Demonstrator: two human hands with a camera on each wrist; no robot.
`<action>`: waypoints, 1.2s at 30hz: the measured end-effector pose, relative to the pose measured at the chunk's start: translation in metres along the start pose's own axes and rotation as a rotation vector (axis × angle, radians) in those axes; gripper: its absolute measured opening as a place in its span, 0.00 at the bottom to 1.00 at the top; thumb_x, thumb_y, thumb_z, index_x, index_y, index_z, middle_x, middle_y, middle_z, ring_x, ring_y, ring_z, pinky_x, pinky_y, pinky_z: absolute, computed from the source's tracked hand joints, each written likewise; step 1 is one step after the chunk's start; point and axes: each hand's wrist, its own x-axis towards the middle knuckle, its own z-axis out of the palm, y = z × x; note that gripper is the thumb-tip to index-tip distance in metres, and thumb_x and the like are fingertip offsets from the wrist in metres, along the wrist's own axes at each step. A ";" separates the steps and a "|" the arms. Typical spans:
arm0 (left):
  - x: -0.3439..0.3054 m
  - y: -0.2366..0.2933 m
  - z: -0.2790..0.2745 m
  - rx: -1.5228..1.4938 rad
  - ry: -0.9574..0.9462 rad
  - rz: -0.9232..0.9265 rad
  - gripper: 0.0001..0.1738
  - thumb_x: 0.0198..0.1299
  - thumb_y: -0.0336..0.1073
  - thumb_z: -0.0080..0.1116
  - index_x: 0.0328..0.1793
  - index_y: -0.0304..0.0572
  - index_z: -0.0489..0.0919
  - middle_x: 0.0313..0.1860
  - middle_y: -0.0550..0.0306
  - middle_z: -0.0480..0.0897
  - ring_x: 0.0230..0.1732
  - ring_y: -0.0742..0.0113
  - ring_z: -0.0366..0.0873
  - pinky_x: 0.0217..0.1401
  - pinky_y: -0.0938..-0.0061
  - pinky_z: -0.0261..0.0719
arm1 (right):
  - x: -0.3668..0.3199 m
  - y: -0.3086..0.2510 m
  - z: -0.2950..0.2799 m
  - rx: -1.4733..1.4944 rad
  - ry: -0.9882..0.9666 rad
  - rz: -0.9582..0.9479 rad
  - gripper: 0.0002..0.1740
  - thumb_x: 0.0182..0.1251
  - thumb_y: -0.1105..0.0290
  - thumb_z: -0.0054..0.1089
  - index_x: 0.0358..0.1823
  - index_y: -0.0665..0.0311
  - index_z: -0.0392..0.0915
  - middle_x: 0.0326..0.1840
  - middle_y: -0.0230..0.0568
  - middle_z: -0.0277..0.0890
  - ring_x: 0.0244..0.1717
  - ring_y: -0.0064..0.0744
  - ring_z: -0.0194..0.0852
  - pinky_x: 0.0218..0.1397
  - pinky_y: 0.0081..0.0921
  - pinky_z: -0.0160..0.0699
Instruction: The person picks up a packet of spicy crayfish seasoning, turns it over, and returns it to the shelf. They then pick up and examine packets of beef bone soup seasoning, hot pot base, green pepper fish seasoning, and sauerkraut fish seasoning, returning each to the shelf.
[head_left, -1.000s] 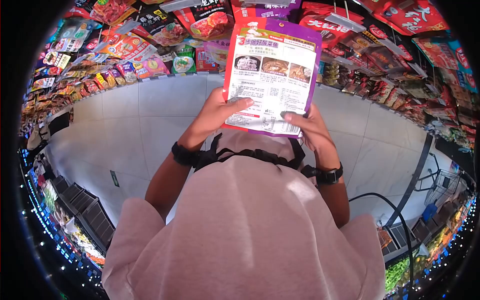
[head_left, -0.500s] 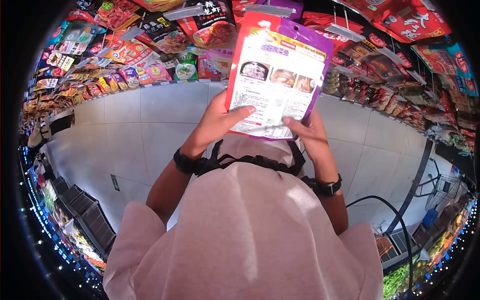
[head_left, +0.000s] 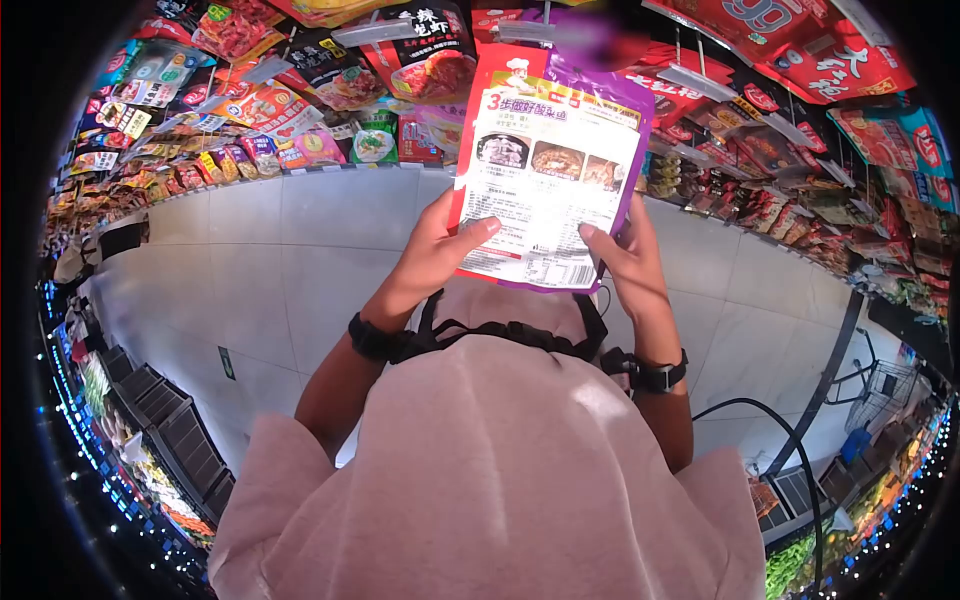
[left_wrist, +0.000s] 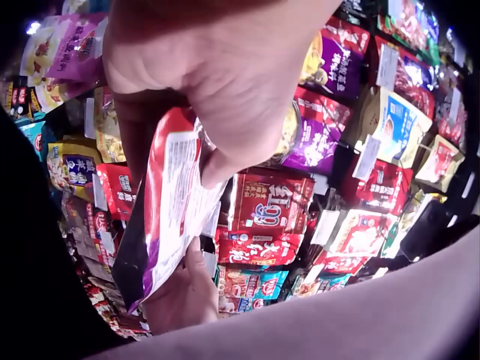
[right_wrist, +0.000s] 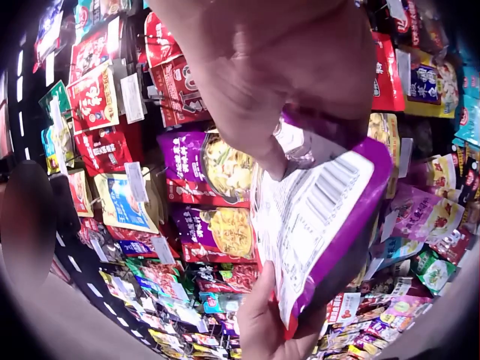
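A flat pouch (head_left: 545,200), red on its left edge and purple on its right, shows its white printed back with three small food pictures in the head view. The left hand (head_left: 440,245) grips its lower left edge, thumb on the printed face. On the lower right edge the right hand (head_left: 635,260) pinches it, thumb also on the print; the fingers behind are mostly hidden. In the left wrist view the pouch (left_wrist: 176,195) hangs from the left hand (left_wrist: 210,75). The right wrist view shows the barcode corner of the pouch (right_wrist: 322,202) beside the right hand (right_wrist: 277,82).
Racks of hanging food packets (head_left: 430,60) curve across the front and both sides. Pale floor tiles (head_left: 330,270) lie beneath. A shopping cart (head_left: 885,385) stands at the right, dark crates (head_left: 165,410) at the lower left, and a black cable (head_left: 800,440) loops at the lower right.
Both hands have kept their hold while the pouch tilted and shifted slightly right, then came a little lower in the head view. Its print, washed out by glare half a second ago, is clearer.
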 end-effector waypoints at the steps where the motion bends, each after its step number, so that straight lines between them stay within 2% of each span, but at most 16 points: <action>1: 0.001 -0.001 -0.001 0.011 0.004 0.007 0.25 0.67 0.28 0.55 0.68 0.29 0.65 0.58 0.52 0.78 0.57 0.71 0.75 0.60 0.73 0.74 | -0.002 0.000 -0.002 0.007 -0.008 -0.009 0.35 0.62 0.78 0.65 0.68 0.67 0.58 0.60 0.43 0.72 0.59 0.29 0.70 0.62 0.28 0.69; 3: 0.001 -0.008 -0.006 -0.068 0.077 0.084 0.24 0.67 0.27 0.54 0.68 0.29 0.65 0.58 0.53 0.78 0.57 0.71 0.75 0.61 0.73 0.73 | -0.004 0.001 -0.002 0.035 -0.113 0.152 0.41 0.58 0.82 0.65 0.72 0.65 0.54 0.64 0.41 0.69 0.63 0.28 0.67 0.64 0.28 0.68; 4: 0.001 -0.010 -0.007 -0.110 0.090 0.079 0.24 0.67 0.27 0.54 0.68 0.30 0.65 0.58 0.53 0.78 0.57 0.71 0.75 0.61 0.73 0.73 | -0.006 0.001 0.000 0.035 -0.119 0.148 0.41 0.58 0.82 0.65 0.72 0.65 0.54 0.64 0.41 0.69 0.63 0.28 0.67 0.64 0.28 0.68; 6: 0.003 -0.009 -0.007 -0.087 0.076 0.107 0.24 0.67 0.27 0.53 0.68 0.30 0.65 0.58 0.53 0.78 0.57 0.70 0.75 0.61 0.73 0.73 | -0.008 0.000 0.002 -0.014 -0.181 0.162 0.51 0.52 0.85 0.68 0.76 0.64 0.48 0.67 0.41 0.66 0.67 0.31 0.63 0.69 0.28 0.63; 11: 0.003 -0.005 -0.011 -0.045 0.093 0.108 0.24 0.67 0.27 0.53 0.68 0.30 0.65 0.58 0.52 0.78 0.57 0.71 0.75 0.60 0.73 0.74 | -0.002 0.001 0.005 -0.067 -0.253 0.014 0.58 0.48 0.85 0.71 0.77 0.64 0.42 0.70 0.40 0.61 0.68 0.29 0.60 0.69 0.29 0.63; 14: 0.001 -0.004 -0.011 0.003 0.088 0.120 0.24 0.67 0.27 0.53 0.68 0.30 0.65 0.58 0.52 0.78 0.57 0.71 0.75 0.60 0.74 0.74 | -0.001 0.004 0.006 -0.142 -0.250 -0.036 0.52 0.52 0.84 0.70 0.75 0.66 0.46 0.67 0.39 0.65 0.66 0.25 0.62 0.66 0.26 0.67; 17: -0.001 -0.001 -0.010 -0.016 0.092 0.095 0.24 0.67 0.26 0.53 0.68 0.30 0.64 0.59 0.52 0.77 0.58 0.71 0.75 0.60 0.73 0.74 | 0.000 0.011 0.002 -0.105 -0.236 0.031 0.50 0.53 0.84 0.69 0.75 0.66 0.49 0.66 0.39 0.67 0.64 0.24 0.64 0.64 0.26 0.69; 21: 0.002 -0.004 -0.016 -0.031 0.071 0.054 0.25 0.66 0.27 0.54 0.69 0.31 0.64 0.60 0.52 0.76 0.59 0.70 0.73 0.61 0.72 0.73 | 0.000 0.015 -0.001 -0.159 -0.226 -0.033 0.47 0.54 0.85 0.69 0.74 0.67 0.51 0.63 0.38 0.69 0.62 0.24 0.66 0.63 0.25 0.71; 23: 0.006 -0.002 -0.018 -0.075 0.069 0.019 0.26 0.66 0.28 0.54 0.69 0.31 0.63 0.60 0.53 0.76 0.60 0.71 0.73 0.61 0.72 0.73 | 0.002 0.015 -0.004 -0.084 -0.241 0.046 0.44 0.56 0.85 0.67 0.73 0.67 0.54 0.62 0.36 0.70 0.61 0.23 0.67 0.63 0.25 0.71; 24: 0.007 0.002 -0.019 -0.153 0.085 -0.012 0.26 0.67 0.28 0.54 0.69 0.32 0.64 0.60 0.53 0.76 0.59 0.71 0.73 0.61 0.73 0.73 | 0.001 0.014 -0.004 -0.051 -0.241 0.039 0.36 0.61 0.83 0.63 0.71 0.68 0.58 0.61 0.35 0.71 0.61 0.24 0.67 0.63 0.25 0.69; 25: 0.009 0.005 -0.020 -0.231 0.100 -0.045 0.26 0.67 0.29 0.54 0.69 0.32 0.64 0.60 0.53 0.76 0.59 0.71 0.73 0.61 0.73 0.73 | 0.004 0.017 -0.008 -0.051 -0.241 0.036 0.36 0.61 0.83 0.63 0.71 0.68 0.58 0.61 0.35 0.71 0.61 0.24 0.67 0.63 0.25 0.69; 27: 0.012 0.008 -0.021 -0.224 0.089 -0.057 0.25 0.67 0.29 0.54 0.69 0.33 0.64 0.59 0.54 0.76 0.59 0.71 0.74 0.61 0.73 0.73 | 0.010 0.020 -0.010 0.085 -0.248 0.055 0.29 0.66 0.78 0.59 0.68 0.69 0.63 0.60 0.36 0.73 0.59 0.25 0.69 0.63 0.25 0.68; 28: 0.015 0.009 -0.022 -0.214 0.078 -0.070 0.25 0.68 0.29 0.53 0.69 0.33 0.64 0.59 0.54 0.77 0.58 0.71 0.74 0.61 0.74 0.73 | 0.010 0.021 -0.007 0.138 -0.150 0.113 0.24 0.69 0.74 0.57 0.66 0.70 0.66 0.58 0.37 0.75 0.58 0.25 0.70 0.61 0.25 0.68; 31: 0.017 0.006 -0.024 -0.083 0.027 -0.034 0.24 0.68 0.29 0.51 0.69 0.33 0.64 0.60 0.53 0.76 0.59 0.70 0.74 0.62 0.73 0.73 | 0.016 0.025 0.002 0.235 -0.062 0.138 0.24 0.69 0.72 0.59 0.64 0.69 0.67 0.57 0.39 0.75 0.56 0.25 0.71 0.59 0.25 0.70; 33: 0.018 0.007 -0.025 -0.053 0.013 0.004 0.24 0.68 0.30 0.52 0.68 0.33 0.65 0.59 0.55 0.77 0.58 0.71 0.74 0.62 0.73 0.72 | 0.020 0.021 0.010 0.220 -0.016 0.106 0.23 0.68 0.70 0.61 0.62 0.69 0.69 0.55 0.39 0.77 0.53 0.24 0.73 0.57 0.25 0.72; 36: 0.018 0.014 -0.027 -0.040 -0.018 -0.057 0.24 0.66 0.29 0.54 0.68 0.33 0.66 0.58 0.56 0.77 0.57 0.72 0.74 0.61 0.74 0.71 | 0.025 0.023 0.013 0.166 0.051 0.086 0.23 0.68 0.68 0.63 0.60 0.69 0.70 0.51 0.39 0.79 0.50 0.25 0.75 0.55 0.24 0.73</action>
